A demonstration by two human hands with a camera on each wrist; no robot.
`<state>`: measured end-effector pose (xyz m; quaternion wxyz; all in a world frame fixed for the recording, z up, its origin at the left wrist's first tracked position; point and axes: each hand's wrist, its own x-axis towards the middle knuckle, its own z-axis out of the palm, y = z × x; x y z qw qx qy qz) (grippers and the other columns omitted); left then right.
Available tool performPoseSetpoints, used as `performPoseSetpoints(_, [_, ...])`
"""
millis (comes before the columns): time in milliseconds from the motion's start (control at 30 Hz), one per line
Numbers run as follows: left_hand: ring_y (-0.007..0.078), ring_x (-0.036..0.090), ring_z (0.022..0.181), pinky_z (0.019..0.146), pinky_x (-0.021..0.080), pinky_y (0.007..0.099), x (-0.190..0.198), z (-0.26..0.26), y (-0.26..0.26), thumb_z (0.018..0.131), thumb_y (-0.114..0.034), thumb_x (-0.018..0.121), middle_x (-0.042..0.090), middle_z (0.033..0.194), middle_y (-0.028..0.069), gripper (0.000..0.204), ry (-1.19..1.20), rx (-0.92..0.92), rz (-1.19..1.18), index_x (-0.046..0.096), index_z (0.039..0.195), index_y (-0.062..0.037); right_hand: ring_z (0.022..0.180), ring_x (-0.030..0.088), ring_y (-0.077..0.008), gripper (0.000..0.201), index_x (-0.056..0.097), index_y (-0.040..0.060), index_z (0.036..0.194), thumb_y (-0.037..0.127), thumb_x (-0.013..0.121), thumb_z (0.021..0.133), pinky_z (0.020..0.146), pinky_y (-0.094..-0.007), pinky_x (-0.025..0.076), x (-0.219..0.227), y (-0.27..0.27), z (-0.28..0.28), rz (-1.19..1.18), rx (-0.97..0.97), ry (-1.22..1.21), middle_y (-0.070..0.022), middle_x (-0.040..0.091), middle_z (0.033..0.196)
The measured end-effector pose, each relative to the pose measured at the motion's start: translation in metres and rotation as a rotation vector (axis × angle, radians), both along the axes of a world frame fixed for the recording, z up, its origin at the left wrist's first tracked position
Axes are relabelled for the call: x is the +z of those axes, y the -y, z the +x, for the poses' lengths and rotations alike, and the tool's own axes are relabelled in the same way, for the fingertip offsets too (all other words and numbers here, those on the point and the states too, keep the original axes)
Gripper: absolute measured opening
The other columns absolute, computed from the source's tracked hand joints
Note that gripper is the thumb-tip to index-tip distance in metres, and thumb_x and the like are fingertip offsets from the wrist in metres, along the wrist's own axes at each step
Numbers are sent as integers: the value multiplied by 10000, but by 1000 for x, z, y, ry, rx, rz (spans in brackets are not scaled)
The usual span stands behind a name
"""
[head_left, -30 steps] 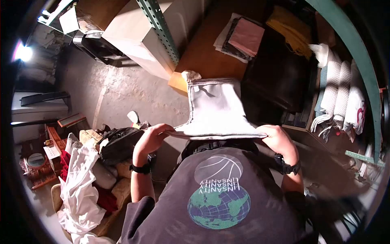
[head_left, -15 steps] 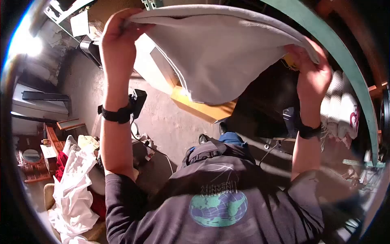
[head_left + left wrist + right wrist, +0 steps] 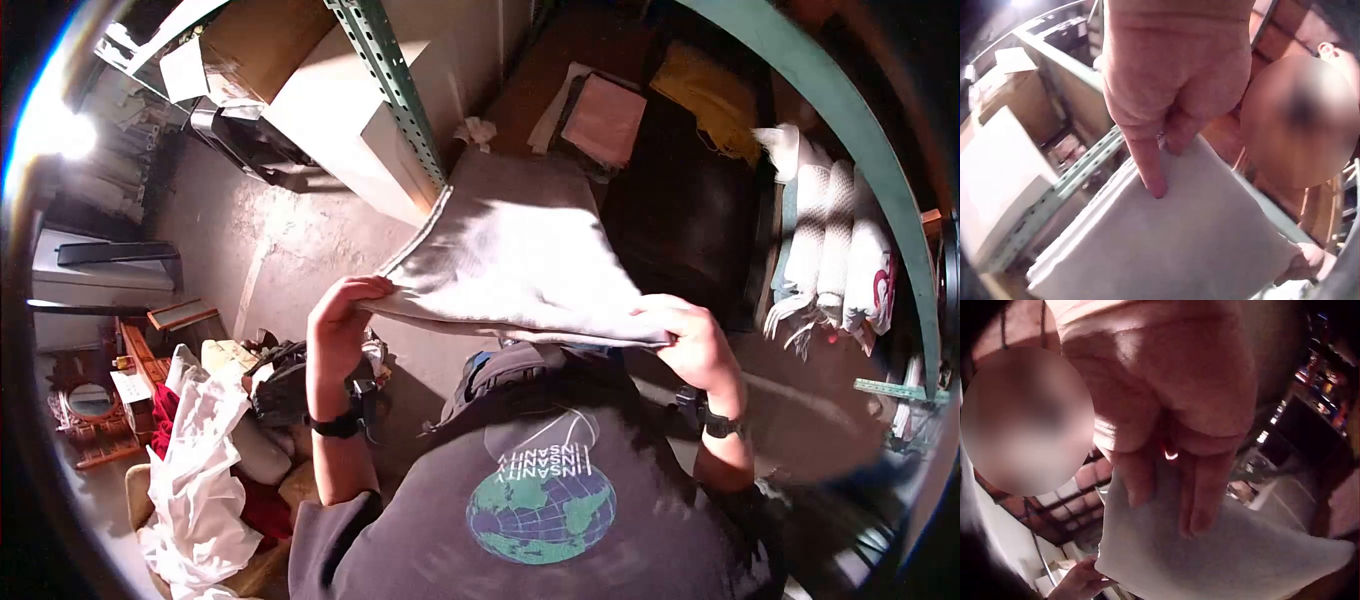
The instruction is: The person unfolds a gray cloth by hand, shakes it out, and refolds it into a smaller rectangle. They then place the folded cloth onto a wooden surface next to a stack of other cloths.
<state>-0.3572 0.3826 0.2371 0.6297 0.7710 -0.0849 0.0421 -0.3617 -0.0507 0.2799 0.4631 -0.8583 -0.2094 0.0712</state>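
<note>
A light grey-white cloth [image 3: 515, 260] with a stitched hem spreads in front of my body, its far end reaching out over the dark brown surface. My left hand [image 3: 338, 325] pinches its near left corner. At the near right corner my right hand [image 3: 695, 345] grips the edge between thumb and fingers. The near edge is stretched between both hands at waist height. In the left wrist view the cloth [image 3: 1191, 237] shows stacked hem layers along one side. Fingers [image 3: 1204, 515] press on the cloth in the right wrist view.
A pink folded cloth [image 3: 603, 120] lies on a stack ahead, beside a yellow cloth [image 3: 708, 95]. Rolled white textiles [image 3: 830, 235] stand at right by a green metal post [image 3: 900, 200]. White crumpled fabric [image 3: 195, 490] is heaped at left. Another green perforated post [image 3: 395, 90] rises ahead.
Both hands rose high with the cloth half a second ago, then came back down to waist height. The cloth's far end has swung out forward. Both hands kept hold of it.
</note>
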Motion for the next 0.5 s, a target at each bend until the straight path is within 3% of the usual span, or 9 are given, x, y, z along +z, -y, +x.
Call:
performPoseSetpoints(100, [162, 633, 1014, 920, 491, 281, -96, -15, -7, 853, 165, 544, 678, 1047, 89, 266, -325, -54, -64, 633, 1059, 21, 888, 672, -304, 346, 660, -15, 1004, -101, 581, 679, 776, -340, 521, -82, 1, 2, -31, 47, -150, -185, 678, 966])
performPoseSetpoints(167, [149, 634, 968, 892, 502, 276, -131, -25, -7, 887, 140, 542, 680, 997, 73, 228, -466, -90, -42, 629, 1059, 18, 858, 667, -258, 306, 659, -16, 985, -73, 586, 693, 761, -323, 513, -124, 3, 1, -87, 77, -232, -164, 680, 922])
performPoseSetpoints(200, [149, 635, 958, 884, 506, 277, -138, -28, -5, 895, 133, 544, 678, 983, 71, 214, -533, -101, -81, 628, 1056, 20, 854, 663, -218, 290, 660, -21, 981, -62, 591, 703, 763, -303, 509, -129, 1, 0, -99, 90, -291, -150, 685, 912])
performPoseSetpoints(267, [154, 635, 955, 872, 516, 284, -148, -35, -12, 899, 118, 552, 670, 987, 75, 202, -597, -118, -149, 619, 1065, 26, 843, 661, -212, 287, 662, -12, 977, -55, 606, 699, 762, -303, 510, -133, 4, -1, -146, 105, -383, -140, 683, 883])
performPoseSetpoints(367, [165, 636, 942, 866, 530, 300, -113, -35, -2, 901, 109, 549, 658, 1005, 81, 211, -677, -94, -57, 602, 1088, 25, 784, 650, -217, 233, 655, -15, 921, -35, 625, 691, 722, -327, 502, -131, 7, -2, -119, 82, -422, -146, 659, 816])
performPoseSetpoints(467, [165, 635, 943, 856, 531, 296, -116, -29, -5, 900, 101, 558, 656, 1006, 80, 206, -624, -116, -15, 603, 1085, 23, 804, 652, -210, 241, 667, -14, 943, -32, 624, 707, 740, -317, 502, -121, 3, 5, -83, 56, -459, -147, 674, 833])
performPoseSetpoints(500, [160, 631, 924, 817, 529, 287, -124, -23, -3, 895, 115, 535, 653, 1009, 77, 223, -619, -101, -289, 601, 1085, 18, 777, 667, -192, 252, 671, -21, 974, -49, 613, 730, 721, -304, 520, -125, 4, 6, -96, 44, -424, -115, 691, 842])
